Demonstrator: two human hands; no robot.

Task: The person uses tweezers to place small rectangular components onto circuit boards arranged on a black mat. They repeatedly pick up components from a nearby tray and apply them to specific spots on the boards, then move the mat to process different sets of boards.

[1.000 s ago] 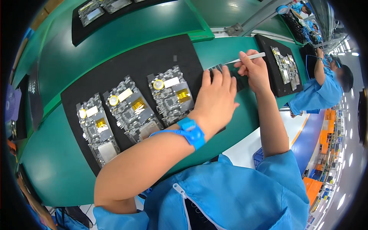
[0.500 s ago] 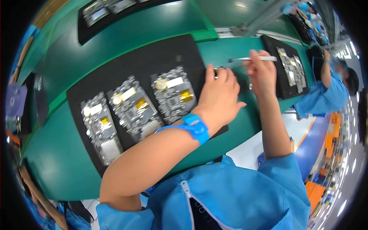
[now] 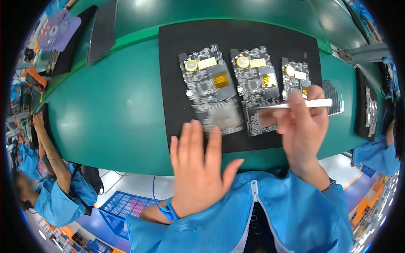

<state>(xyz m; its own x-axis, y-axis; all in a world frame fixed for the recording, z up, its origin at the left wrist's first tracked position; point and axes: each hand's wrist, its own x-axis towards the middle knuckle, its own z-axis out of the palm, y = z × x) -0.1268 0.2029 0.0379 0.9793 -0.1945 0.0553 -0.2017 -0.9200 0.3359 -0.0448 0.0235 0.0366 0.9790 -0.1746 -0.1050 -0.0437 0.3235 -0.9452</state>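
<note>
Upper left: a purple plastic fan with a round cage (image 3: 54, 29); below it, a small orange block-shaped object (image 3: 36, 79), its detail unclear. Lower left: a person in a blue short-sleeved garment (image 3: 63, 202), one arm extended; just beside, a blue plastic basket with lattice walls (image 3: 114, 221). Upper right: a grey metal bar (image 3: 368, 54). Right edge: a second person's blue sleeve (image 3: 375, 148), partly cut off

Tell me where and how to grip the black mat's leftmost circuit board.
Likely pinch the circuit board by its two long edges, from above, left side first: it lies flat, a yellow-rimmed disc and other parts crowd its top, and the next board sits close on its right.
</note>
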